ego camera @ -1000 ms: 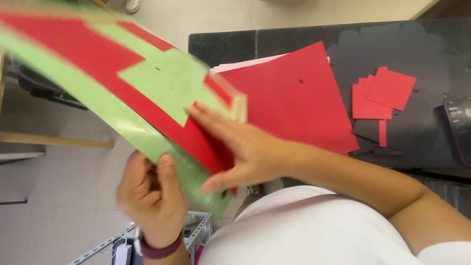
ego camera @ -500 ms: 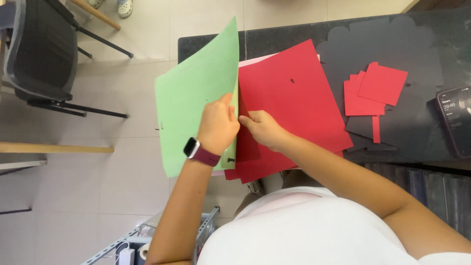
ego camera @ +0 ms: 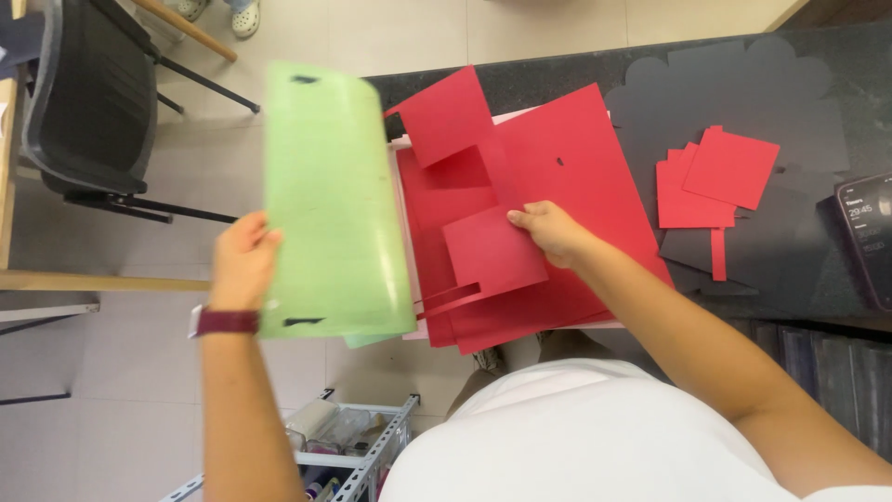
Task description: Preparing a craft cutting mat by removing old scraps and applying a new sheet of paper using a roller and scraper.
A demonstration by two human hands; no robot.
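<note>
My left hand (ego camera: 243, 260) grips the edge of a light green flexible sheet (ego camera: 330, 200), held out over the floor left of the dark table. My right hand (ego camera: 550, 230) pinches a cut red paper sheet (ego camera: 488, 242) with square flaps, lifted off a stack of red paper (ego camera: 581, 158) on the table. A dark red watch is on my left wrist.
Small red squares (ego camera: 715, 177) and a red strip lie on black paper cutouts (ego camera: 734, 84) at the right. A phone (ego camera: 869, 237) sits at the table's right edge. A black chair (ego camera: 88, 102) stands at the left, and a wire cart (ego camera: 344, 446) with supplies below.
The green sheet has been pulled left, away from the red paper, and now hangs separate. My right hand keeps the cut red sheet over the stack.
</note>
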